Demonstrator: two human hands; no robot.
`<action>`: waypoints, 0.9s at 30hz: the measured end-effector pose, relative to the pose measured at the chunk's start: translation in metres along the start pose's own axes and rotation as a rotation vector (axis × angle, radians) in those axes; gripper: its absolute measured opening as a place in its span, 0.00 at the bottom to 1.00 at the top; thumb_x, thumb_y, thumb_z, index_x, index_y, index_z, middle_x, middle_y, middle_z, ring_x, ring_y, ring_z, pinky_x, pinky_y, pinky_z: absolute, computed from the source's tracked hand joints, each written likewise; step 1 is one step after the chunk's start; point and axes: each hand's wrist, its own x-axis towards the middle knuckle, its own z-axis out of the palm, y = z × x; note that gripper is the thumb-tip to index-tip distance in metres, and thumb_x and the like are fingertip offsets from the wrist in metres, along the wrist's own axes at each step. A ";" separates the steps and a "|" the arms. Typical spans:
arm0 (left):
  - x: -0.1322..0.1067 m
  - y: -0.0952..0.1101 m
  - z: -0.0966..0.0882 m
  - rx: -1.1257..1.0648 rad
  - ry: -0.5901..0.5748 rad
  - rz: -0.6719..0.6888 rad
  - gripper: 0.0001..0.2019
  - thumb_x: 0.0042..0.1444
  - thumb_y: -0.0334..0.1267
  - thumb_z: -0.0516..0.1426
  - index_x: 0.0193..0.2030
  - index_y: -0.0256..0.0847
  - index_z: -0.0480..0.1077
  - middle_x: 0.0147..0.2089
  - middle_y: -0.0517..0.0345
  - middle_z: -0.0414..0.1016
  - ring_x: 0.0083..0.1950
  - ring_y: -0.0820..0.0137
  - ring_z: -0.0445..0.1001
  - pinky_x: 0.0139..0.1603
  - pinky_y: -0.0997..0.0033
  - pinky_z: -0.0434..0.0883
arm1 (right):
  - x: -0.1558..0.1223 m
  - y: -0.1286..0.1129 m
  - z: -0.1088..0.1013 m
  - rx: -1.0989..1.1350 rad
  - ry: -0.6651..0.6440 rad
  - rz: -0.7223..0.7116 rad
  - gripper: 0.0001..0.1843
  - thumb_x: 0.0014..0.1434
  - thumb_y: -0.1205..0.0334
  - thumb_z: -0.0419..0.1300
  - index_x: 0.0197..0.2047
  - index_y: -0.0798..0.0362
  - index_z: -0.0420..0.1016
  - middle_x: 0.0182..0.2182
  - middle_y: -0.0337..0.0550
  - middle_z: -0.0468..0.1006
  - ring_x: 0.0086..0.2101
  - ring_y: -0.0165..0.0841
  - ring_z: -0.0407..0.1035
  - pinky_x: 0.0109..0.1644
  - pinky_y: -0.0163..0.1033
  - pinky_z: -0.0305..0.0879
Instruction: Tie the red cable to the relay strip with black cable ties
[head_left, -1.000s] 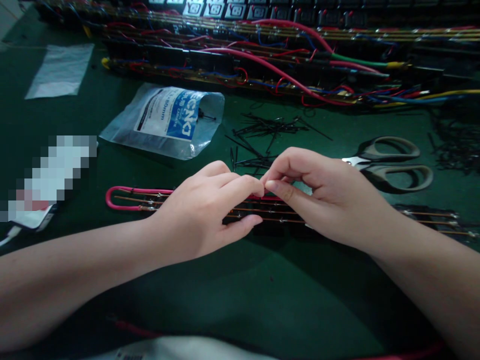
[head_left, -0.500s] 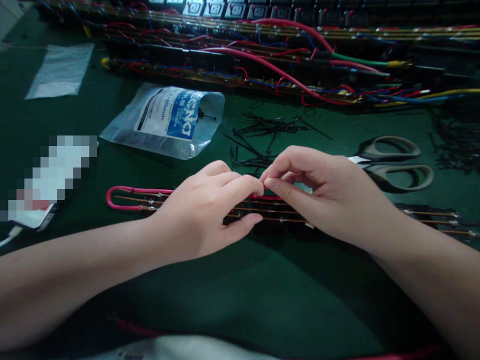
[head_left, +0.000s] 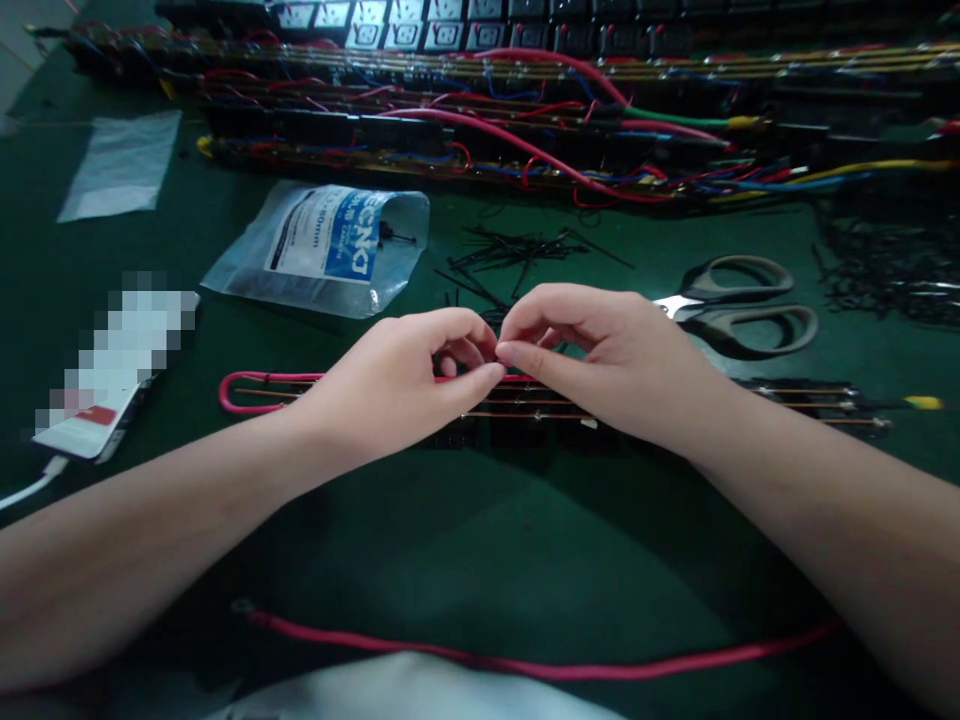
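Above a long wired strip (head_left: 517, 405) with metal rails, my two hands meet fingertip to fingertip. My left hand (head_left: 397, 375) is closed in a pinch, its thumb and forefinger touching or almost touching the right fingertips. My right hand (head_left: 607, 360) pinches with thumb and forefinger as well. Whatever lies between the fingertips is too small to make out. A thick red wire (head_left: 232, 390) loops round the strip's left end and runs along its far edge beneath my hands. Just behind my fingers lie loose black cable ties (head_left: 517, 250).
Scissors (head_left: 742, 305) lie beyond my right hand. A plastic bag (head_left: 322, 250) of cable ties, a clear sachet (head_left: 124, 160) and a phone (head_left: 124, 365) are to the left. Wired socket strips (head_left: 420, 130) line the back. A red cable (head_left: 525, 665) crosses the front.
My left thumb has risen to meet the forefinger near the right fingertips. Both hands have shifted slightly left in view. The view has moved, showing more of the red cable in front.
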 end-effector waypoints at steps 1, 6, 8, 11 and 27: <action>0.002 0.002 -0.001 0.000 0.000 -0.008 0.07 0.59 0.40 0.57 0.37 0.40 0.74 0.31 0.62 0.76 0.30 0.74 0.72 0.29 0.76 0.68 | 0.000 0.000 0.000 0.008 0.000 -0.001 0.04 0.61 0.64 0.60 0.35 0.52 0.76 0.31 0.38 0.79 0.31 0.31 0.72 0.33 0.35 0.65; 0.011 0.005 -0.001 -0.016 0.005 -0.072 0.08 0.57 0.39 0.58 0.32 0.38 0.75 0.27 0.61 0.75 0.27 0.75 0.70 0.26 0.77 0.64 | -0.001 0.001 0.003 0.025 0.049 -0.001 0.03 0.60 0.66 0.60 0.34 0.54 0.75 0.30 0.38 0.78 0.31 0.30 0.71 0.34 0.35 0.64; 0.012 0.001 0.000 -0.101 -0.017 -0.112 0.09 0.57 0.41 0.59 0.34 0.38 0.75 0.27 0.61 0.75 0.28 0.75 0.71 0.26 0.78 0.64 | -0.001 0.002 0.004 0.027 0.062 0.003 0.03 0.60 0.67 0.60 0.34 0.54 0.75 0.30 0.37 0.77 0.31 0.29 0.70 0.34 0.35 0.63; 0.013 -0.005 0.000 -0.188 -0.048 -0.148 0.09 0.56 0.42 0.60 0.35 0.39 0.76 0.27 0.61 0.74 0.27 0.75 0.71 0.25 0.79 0.63 | -0.001 0.003 0.004 0.039 0.059 0.004 0.03 0.60 0.67 0.60 0.34 0.54 0.74 0.29 0.36 0.77 0.30 0.28 0.70 0.34 0.34 0.63; 0.014 -0.006 -0.002 -0.365 -0.056 -0.150 0.02 0.56 0.34 0.59 0.34 0.39 0.73 0.29 0.64 0.72 0.31 0.76 0.69 0.30 0.79 0.64 | 0.000 0.002 0.001 -0.010 -0.035 0.026 0.06 0.57 0.72 0.59 0.35 0.54 0.76 0.29 0.35 0.78 0.29 0.27 0.70 0.31 0.32 0.63</action>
